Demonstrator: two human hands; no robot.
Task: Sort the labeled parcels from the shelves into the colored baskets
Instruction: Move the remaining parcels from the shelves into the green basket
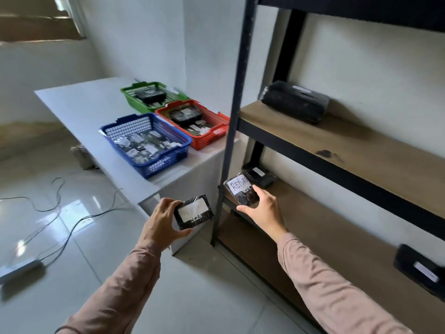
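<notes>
A: Parcels?
B: The RETURN parcel is gripped in the right hand, over the shelf edge. A second parcel is clasped by the left hand.
A: Step?
B: Carrying, I'd judge. Next, match each label to the baskets.

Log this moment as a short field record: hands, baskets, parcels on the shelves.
left hand: holds black parcel, label unreadable
right hand: holds RETURN parcel
baskets: green basket, red basket, blue basket, all with parcels inside, on white table
on shelves: large parcel, small parcel, edge parcel
</notes>
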